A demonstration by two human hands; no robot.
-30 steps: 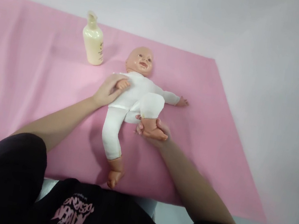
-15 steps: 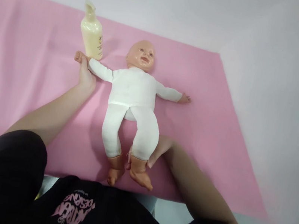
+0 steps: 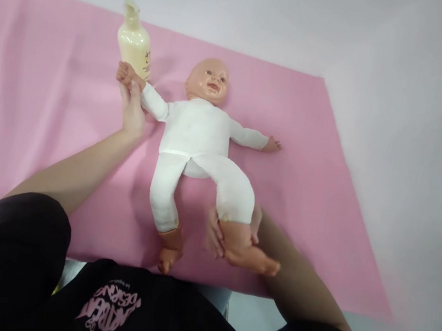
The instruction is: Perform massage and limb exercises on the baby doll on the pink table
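Note:
A baby doll (image 3: 197,128) in a white cloth suit lies on its back, its head toward the far edge. My left hand (image 3: 132,109) is closed round the doll's wrist on the left side and holds that arm a little raised. My right hand (image 3: 216,234) wraps the lower leg on the right side from behind, fingers showing on both sides of the ankle. That leg is lifted and swung outward, the foot pointing right. The doll's other arm and other leg rest on the pink cover.
A pale yellow pump bottle (image 3: 135,45) stands just behind the doll's raised hand. The pink cover (image 3: 311,202) spreads over the table, ending at a slanted right edge. A white surface lies beyond it.
My right hand has raised the doll's leg and moved it to the right. My left hand has lifted the doll's wrist slightly, tilting the forearm up in front of the bottle.

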